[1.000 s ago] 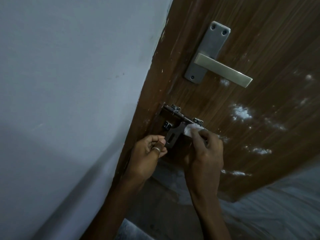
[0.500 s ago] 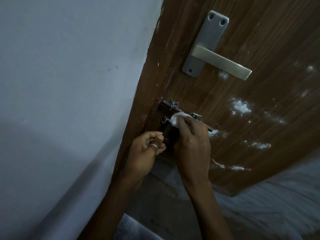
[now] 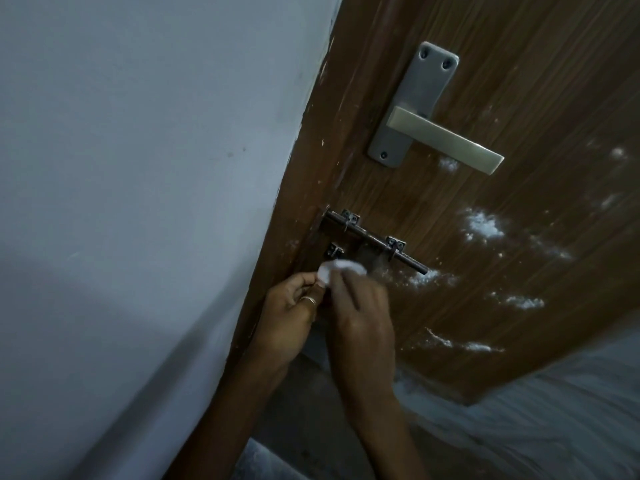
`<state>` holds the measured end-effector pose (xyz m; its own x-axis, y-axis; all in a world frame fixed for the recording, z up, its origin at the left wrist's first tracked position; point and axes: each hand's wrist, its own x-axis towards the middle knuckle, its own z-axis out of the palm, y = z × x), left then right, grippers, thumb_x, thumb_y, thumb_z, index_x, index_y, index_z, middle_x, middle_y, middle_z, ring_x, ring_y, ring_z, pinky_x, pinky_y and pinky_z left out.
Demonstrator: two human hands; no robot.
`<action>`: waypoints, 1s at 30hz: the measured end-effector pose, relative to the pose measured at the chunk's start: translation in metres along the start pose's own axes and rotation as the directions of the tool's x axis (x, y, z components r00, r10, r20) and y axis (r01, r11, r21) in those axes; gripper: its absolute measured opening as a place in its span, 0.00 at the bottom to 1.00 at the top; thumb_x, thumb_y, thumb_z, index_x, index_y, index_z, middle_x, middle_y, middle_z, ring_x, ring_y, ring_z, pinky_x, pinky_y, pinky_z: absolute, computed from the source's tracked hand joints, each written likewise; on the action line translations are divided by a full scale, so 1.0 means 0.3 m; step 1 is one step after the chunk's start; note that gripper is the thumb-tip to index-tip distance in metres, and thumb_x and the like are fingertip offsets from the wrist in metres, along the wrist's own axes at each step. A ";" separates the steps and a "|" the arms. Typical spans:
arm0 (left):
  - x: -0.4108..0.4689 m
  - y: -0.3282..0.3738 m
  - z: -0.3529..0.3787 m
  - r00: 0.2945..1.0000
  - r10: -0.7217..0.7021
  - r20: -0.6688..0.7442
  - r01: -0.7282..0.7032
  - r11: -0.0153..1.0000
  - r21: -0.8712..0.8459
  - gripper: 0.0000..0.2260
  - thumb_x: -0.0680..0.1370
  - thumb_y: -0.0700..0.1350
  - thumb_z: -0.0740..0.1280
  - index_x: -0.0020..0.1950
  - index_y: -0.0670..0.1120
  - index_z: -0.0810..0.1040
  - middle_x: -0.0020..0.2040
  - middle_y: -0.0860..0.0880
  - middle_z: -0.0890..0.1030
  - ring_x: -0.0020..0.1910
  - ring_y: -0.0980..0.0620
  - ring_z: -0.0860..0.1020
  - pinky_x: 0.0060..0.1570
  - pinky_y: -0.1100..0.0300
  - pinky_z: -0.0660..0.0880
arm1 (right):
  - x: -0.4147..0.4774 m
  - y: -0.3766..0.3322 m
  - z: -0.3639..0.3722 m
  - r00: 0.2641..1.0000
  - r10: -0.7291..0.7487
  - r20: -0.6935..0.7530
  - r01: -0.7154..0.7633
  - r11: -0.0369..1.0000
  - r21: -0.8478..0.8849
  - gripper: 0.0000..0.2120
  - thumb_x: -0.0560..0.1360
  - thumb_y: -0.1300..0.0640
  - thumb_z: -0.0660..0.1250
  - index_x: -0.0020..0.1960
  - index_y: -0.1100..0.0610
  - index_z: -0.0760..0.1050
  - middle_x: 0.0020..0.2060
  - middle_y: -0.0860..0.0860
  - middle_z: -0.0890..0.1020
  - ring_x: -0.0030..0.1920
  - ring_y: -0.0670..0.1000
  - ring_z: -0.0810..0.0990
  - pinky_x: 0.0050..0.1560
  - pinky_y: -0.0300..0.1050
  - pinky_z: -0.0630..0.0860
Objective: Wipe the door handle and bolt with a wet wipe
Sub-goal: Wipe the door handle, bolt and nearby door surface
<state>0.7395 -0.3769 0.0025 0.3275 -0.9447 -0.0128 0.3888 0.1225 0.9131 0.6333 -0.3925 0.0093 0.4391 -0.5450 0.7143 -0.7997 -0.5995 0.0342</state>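
Head view of a brown wooden door beside a pale wall, with the floor below. A metal door handle projects rightward from its grey backplate, high on the door and well apart from both hands. Below it the bolt, a dark rod running through small screwed brackets, slants down to the right near the door's edge. The wet wipe, a bunched white wad, lies against the door just beneath the bolt's left half, under the rod rather than on it. The right hand grips the wad at its fingertips and presses it to the surface; its fingers are blurred. The left hand, wearing a ring, has its fingers curled, with the tips meeting the wad's left edge; whether it pinches the wipe or a hidden part of the bolt hardware cannot be told, since the wad and the right hand cover that spot. White smudges dot the door to the right of the bolt.
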 end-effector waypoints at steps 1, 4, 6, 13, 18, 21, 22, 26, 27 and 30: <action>0.000 -0.001 -0.005 1.000 -0.010 0.006 0.010 1.000 0.014 0.12 0.82 0.38 0.62 0.53 0.52 0.82 0.50 0.53 0.85 0.51 0.56 0.83 0.50 0.62 0.80 | -0.035 -0.014 0.005 0.999 -0.015 0.030 0.015 1.000 0.016 0.20 0.76 0.62 0.60 0.65 0.64 0.79 0.57 0.58 0.81 0.57 0.54 0.74 0.56 0.45 0.76; 0.007 0.004 0.001 0.997 -0.078 -0.004 0.077 0.992 -0.104 0.11 0.81 0.36 0.60 0.57 0.43 0.81 0.56 0.43 0.83 0.56 0.46 0.81 0.56 0.55 0.79 | -0.032 0.014 0.002 0.998 -0.027 0.061 0.025 0.999 0.040 0.20 0.76 0.62 0.60 0.65 0.63 0.79 0.57 0.57 0.81 0.57 0.55 0.74 0.53 0.47 0.79; 0.013 0.012 0.010 0.993 -0.120 -0.015 0.115 0.975 -0.191 0.10 0.82 0.38 0.60 0.55 0.41 0.81 0.53 0.41 0.82 0.53 0.46 0.81 0.53 0.55 0.79 | 0.034 0.047 -0.015 0.999 0.018 0.027 -0.018 1.000 0.014 0.19 0.76 0.62 0.66 0.66 0.62 0.78 0.59 0.57 0.80 0.58 0.55 0.74 0.54 0.45 0.76; -0.008 0.013 0.013 0.998 -0.052 0.029 0.056 0.989 -0.134 0.08 0.81 0.41 0.64 0.53 0.48 0.83 0.48 0.50 0.86 0.50 0.54 0.84 0.50 0.59 0.80 | 0.015 0.016 -0.028 1.000 -0.001 0.029 0.001 1.000 -0.003 0.20 0.74 0.63 0.69 0.66 0.63 0.77 0.59 0.57 0.80 0.58 0.54 0.73 0.55 0.41 0.71; -0.008 0.010 0.021 0.999 -0.040 0.034 0.045 0.990 -0.137 0.07 0.79 0.39 0.67 0.55 0.45 0.82 0.52 0.48 0.85 0.52 0.54 0.83 0.51 0.60 0.81 | 0.074 0.050 -0.114 0.999 0.044 0.010 -0.045 0.999 0.009 0.21 0.70 0.65 0.74 0.63 0.59 0.80 0.57 0.54 0.81 0.54 0.55 0.77 0.50 0.42 0.72; -0.008 0.005 0.023 1.000 -0.024 0.017 0.026 0.993 -0.118 0.06 0.79 0.40 0.68 0.54 0.44 0.81 0.51 0.48 0.84 0.51 0.56 0.83 0.49 0.63 0.80 | 0.176 0.085 -0.170 0.995 0.078 -0.063 -0.083 0.994 -0.073 0.18 0.71 0.66 0.73 0.60 0.61 0.81 0.55 0.56 0.83 0.54 0.58 0.78 0.49 0.46 0.74; -0.009 0.005 0.023 1.000 -0.018 0.015 0.020 0.994 -0.111 0.05 0.79 0.40 0.68 0.54 0.45 0.81 0.51 0.49 0.84 0.50 0.57 0.83 0.49 0.64 0.80 | 0.200 0.092 -0.173 0.996 0.080 -0.030 -0.083 0.989 -0.120 0.17 0.71 0.66 0.73 0.60 0.60 0.82 0.55 0.56 0.83 0.55 0.58 0.78 0.49 0.49 0.75; 0.000 -0.004 0.021 1.000 0.008 0.013 -0.007 0.999 -0.053 0.06 0.80 0.40 0.67 0.54 0.47 0.81 0.52 0.50 0.83 0.51 0.58 0.83 0.47 0.66 0.79 | 0.262 0.073 -0.113 0.996 0.048 0.079 -0.034 0.985 -0.170 0.18 0.74 0.65 0.70 0.63 0.59 0.80 0.55 0.56 0.84 0.53 0.58 0.78 0.51 0.52 0.74; 0.002 -0.006 0.020 1.000 0.011 0.017 -0.010 0.999 -0.038 0.06 0.80 0.39 0.66 0.55 0.47 0.81 0.52 0.50 0.84 0.52 0.57 0.83 0.48 0.66 0.79 | 0.274 0.059 -0.095 0.996 0.036 0.085 -0.024 0.990 -0.140 0.19 0.74 0.66 0.70 0.64 0.60 0.80 0.54 0.57 0.84 0.53 0.58 0.78 0.51 0.52 0.75; 0.004 -0.016 0.020 0.999 0.024 0.023 -0.024 1.000 -0.010 0.08 0.81 0.39 0.65 0.56 0.48 0.81 0.54 0.51 0.84 0.54 0.56 0.82 0.50 0.65 0.79 | 0.280 0.049 -0.090 0.994 0.026 0.111 -0.012 0.992 -0.128 0.22 0.74 0.65 0.70 0.67 0.58 0.78 0.54 0.55 0.84 0.53 0.57 0.78 0.50 0.52 0.74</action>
<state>0.7330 -0.3805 0.0006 0.3166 -0.9484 0.0187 0.3896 0.1480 0.9090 0.6473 -0.4313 0.0886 0.4607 -0.6219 0.6332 -0.8505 -0.5133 0.1147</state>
